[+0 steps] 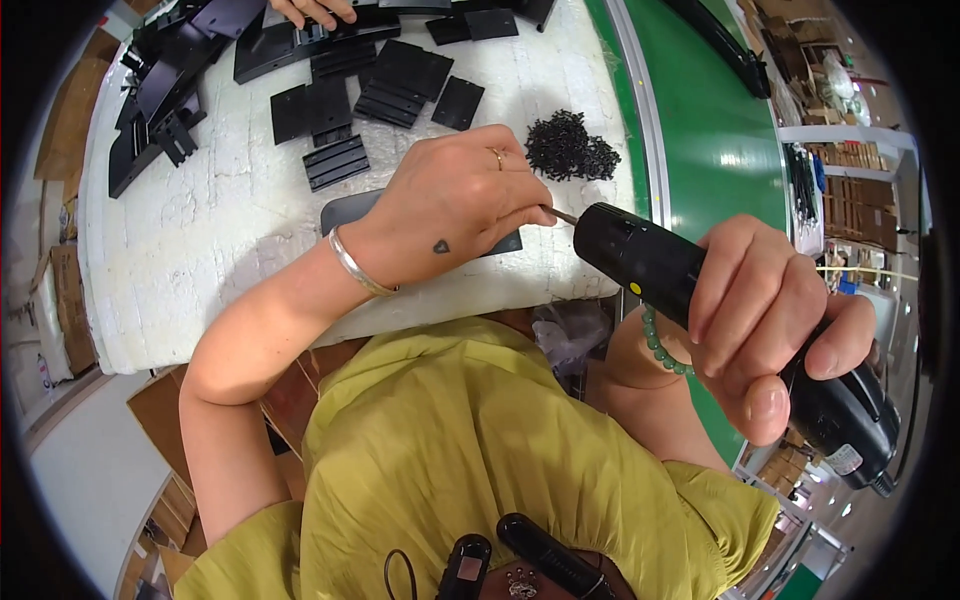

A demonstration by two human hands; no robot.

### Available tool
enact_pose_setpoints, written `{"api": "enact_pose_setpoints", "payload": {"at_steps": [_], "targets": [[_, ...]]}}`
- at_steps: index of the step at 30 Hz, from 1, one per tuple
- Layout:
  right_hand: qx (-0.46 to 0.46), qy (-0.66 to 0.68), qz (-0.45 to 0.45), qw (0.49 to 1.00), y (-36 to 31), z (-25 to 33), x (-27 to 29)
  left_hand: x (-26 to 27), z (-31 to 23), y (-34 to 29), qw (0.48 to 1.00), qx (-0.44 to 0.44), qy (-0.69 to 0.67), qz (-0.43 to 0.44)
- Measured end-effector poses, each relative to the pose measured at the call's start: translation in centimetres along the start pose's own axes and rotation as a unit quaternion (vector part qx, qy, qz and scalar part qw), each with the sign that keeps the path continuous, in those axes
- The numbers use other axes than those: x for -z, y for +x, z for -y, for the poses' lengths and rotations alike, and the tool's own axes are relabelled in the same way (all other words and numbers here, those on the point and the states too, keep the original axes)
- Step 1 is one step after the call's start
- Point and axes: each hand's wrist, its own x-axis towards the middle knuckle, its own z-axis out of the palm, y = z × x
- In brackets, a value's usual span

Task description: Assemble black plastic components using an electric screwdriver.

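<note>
My right hand (765, 315) is wrapped round a black electric screwdriver (640, 255), which tilts so that its thin bit points left. At the tip of that bit, the fingers of my left hand (460, 195) are pinched together. Whatever they hold there, perhaps something small, is too hidden to name. Under my left hand lies a dark flat plate (350, 210), mostly covered by the hand and wrist. Just beyond my left fingertips sits a heap of small black screws (570, 147) on the white padded table top (250, 220).
Black plastic panels and ribbed pieces (405, 80) lie scattered across the far middle. Larger black parts (165, 100) are piled at the far left. Another person's hand (313, 12) touches a black part at the far edge. A green surface (700, 120) runs along the right.
</note>
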Motion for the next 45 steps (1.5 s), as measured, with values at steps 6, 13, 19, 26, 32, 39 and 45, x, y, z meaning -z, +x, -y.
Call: {"api": "enact_pose_setpoints", "payload": {"at_steps": [6,13,19,26,32,39,45], "targets": [[-0.080,0.011,-0.013,0.997,0.2,-1.5,-1.3,2.0,0.1,-2.4,0.991,0.099,-0.063,-0.056],[-0.145,0.035,-0.015,0.989,-0.6,-2.2,-5.3,5.0,0.8,-6.4,0.969,0.212,0.126,0.035],[-0.168,0.003,0.027,0.985,-1.3,-2.7,-6.2,4.2,0.1,-7.2,0.966,0.224,0.104,0.073],[-0.193,0.002,0.037,0.980,-1.3,-3.0,-6.8,3.7,0.4,-7.5,0.969,0.233,0.061,0.064],[-0.210,-0.017,0.081,0.974,-0.6,-3.1,-7.4,3.8,0.2,-7.5,0.962,0.258,0.049,0.080],[-0.231,-0.026,0.102,0.967,-0.1,-3.2,-7.6,3.6,0.6,-7.5,0.965,0.250,0.045,0.065],[-0.215,0.009,0.036,0.976,-0.5,-4.1,-8.4,3.8,0.9,-7.2,0.963,0.260,0.044,0.053]]}}
